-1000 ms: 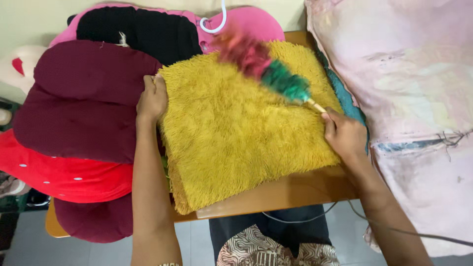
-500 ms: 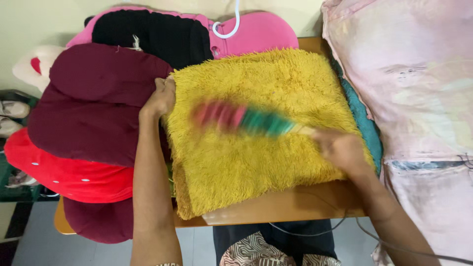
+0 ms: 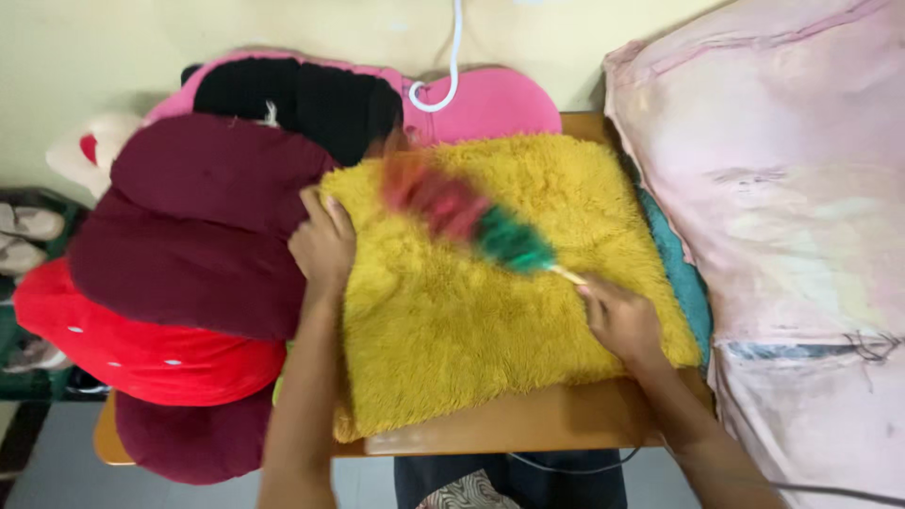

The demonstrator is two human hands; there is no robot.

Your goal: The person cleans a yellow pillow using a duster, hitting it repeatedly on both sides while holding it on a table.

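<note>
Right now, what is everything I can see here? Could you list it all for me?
shaggy mat: one, mustard yellow, on the wooden table
feather duster: one, red and green, over the mat
wooden table: one, brown, under the mat
maroon cushion: one, left of the mat
red cushion: one, lower left
pink cushion: one, behind the mat
black knit fabric: one, on the pink cushion
teal fabric: one, at the mat's right edge
pale pink pillow: one, right
left hand: pressing the mat's left edge
right hand: gripping the duster's handle
</note>
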